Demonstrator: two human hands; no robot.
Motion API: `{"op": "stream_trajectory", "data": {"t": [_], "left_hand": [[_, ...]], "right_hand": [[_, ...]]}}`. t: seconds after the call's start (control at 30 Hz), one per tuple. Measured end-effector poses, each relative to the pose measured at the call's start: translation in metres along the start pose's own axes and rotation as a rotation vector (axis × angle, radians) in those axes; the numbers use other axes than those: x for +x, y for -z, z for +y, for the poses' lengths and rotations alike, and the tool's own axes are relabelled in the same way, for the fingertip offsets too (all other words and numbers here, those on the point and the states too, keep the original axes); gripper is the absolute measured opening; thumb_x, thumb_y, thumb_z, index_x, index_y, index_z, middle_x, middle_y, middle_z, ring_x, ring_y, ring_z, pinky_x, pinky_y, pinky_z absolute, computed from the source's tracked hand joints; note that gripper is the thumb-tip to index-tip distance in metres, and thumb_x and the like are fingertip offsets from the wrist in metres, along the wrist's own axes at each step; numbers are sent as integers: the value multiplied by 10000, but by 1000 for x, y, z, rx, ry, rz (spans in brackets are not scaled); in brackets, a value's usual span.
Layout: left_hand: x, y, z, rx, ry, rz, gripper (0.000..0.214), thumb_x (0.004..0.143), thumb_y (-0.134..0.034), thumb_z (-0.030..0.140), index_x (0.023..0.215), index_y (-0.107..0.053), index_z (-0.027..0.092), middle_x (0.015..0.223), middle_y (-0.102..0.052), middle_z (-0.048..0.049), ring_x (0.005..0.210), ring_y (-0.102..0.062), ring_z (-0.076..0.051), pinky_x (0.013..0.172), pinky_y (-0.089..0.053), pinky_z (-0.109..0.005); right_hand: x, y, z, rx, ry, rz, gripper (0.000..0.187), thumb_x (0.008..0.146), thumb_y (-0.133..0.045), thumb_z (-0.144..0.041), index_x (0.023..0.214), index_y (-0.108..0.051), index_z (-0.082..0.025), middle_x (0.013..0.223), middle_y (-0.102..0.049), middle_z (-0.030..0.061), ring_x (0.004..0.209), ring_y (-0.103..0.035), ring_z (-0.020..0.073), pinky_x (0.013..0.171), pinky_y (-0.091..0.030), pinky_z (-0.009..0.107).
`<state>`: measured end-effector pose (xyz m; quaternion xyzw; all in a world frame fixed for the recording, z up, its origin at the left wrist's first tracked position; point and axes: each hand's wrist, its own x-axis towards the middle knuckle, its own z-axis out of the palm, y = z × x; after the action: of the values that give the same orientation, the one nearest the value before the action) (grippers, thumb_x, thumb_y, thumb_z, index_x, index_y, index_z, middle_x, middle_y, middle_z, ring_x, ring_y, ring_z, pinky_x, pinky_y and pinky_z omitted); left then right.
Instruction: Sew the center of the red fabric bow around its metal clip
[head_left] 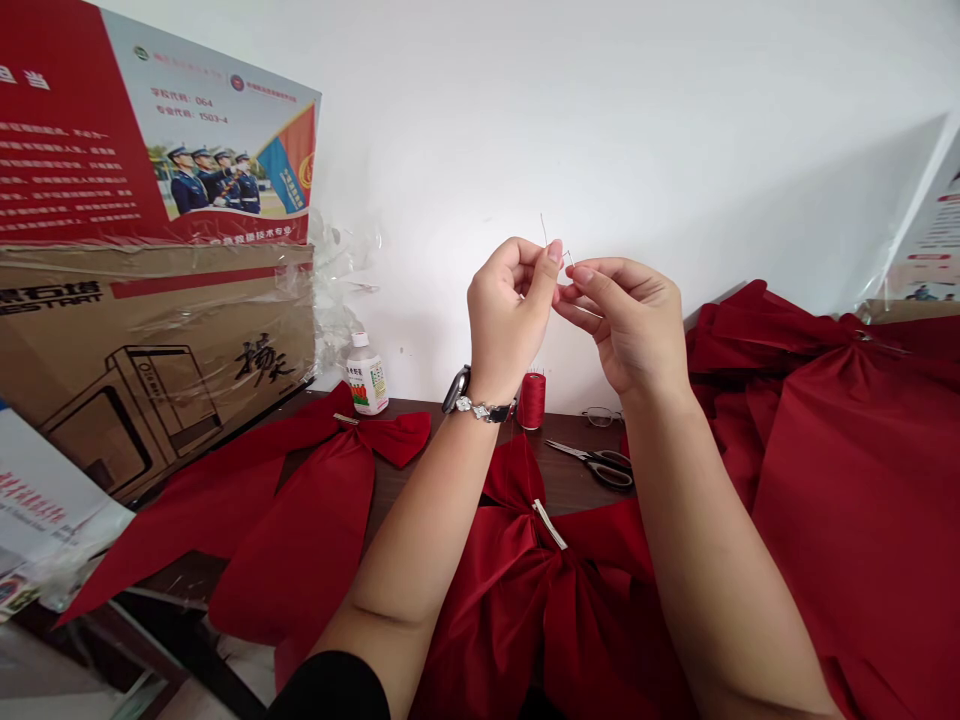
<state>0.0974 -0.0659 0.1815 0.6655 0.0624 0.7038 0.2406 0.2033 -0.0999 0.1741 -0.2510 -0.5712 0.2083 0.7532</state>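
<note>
1. Nearest: a red bow [510,590] is lying on the dark bench [390,482] beneath my forearms; a pale clip [550,525] is crossing its gathered middle.
2. My left grip [511,300] is pinching a thin dark strand [543,230], one end standing up above the thumb.
3. My right grip [634,315] is pinching a slender bright piece [571,259] close beside the left; its fineness is keeping me from telling needle from thread.
4. Beyond the bow, black-handled scissors [611,474] are lying near an upright red spool [532,402].
5. Farther: eyeglasses [600,417] are resting by the white wall [465,130]; leftward, a labelled bottle [367,378] is standing behind another bow [315,540].
</note>
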Motion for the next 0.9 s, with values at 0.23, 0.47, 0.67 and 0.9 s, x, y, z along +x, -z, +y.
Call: {"op": "stream_trajectory", "data": {"t": [0.23, 0.47, 0.67, 0.9], "left_hand": [[0, 0, 0, -12, -1, -3, 294, 867, -575, 432, 695, -519, 201, 620, -561, 22, 565, -550, -78, 530, -415, -233], [0, 0, 0, -5, -4, 1, 299, 866, -576, 438, 689, -515, 205, 613, -563, 20, 567, -552, -84, 520, -411, -237], [0, 0, -1, 7, -1, 2, 308, 862, -567, 465, 701, -516, 207, 604, -562, 21, 574, -559, -86, 517, -401, -236], [-1, 0, 0, 21, -1, -4, 308, 868, -562, 460, 697, -515, 208, 607, -563, 20, 576, -562, -87, 523, -404, -240]], "right_hand": [[-1, 0, 0, 24, 4, -9, 61, 746, -711, -231, 767, -678, -184, 706, -643, -26, 731, -669, 105, 790, -593, 290], [0, 0, 1, -3, 9, -10, 80, 744, -719, -254, 776, -676, -193, 724, -653, -21, 756, -678, 116, 811, -592, 306], [0, 1, 1, -15, 10, -8, 97, 746, -717, -271, 783, -666, -198, 724, -648, -22, 764, -680, 118, 825, -587, 314], [0, 0, 0, 1, 5, -8, 74, 740, -715, -251, 769, -674, -197, 717, -650, -26, 746, -671, 111, 806, -591, 300]]}}
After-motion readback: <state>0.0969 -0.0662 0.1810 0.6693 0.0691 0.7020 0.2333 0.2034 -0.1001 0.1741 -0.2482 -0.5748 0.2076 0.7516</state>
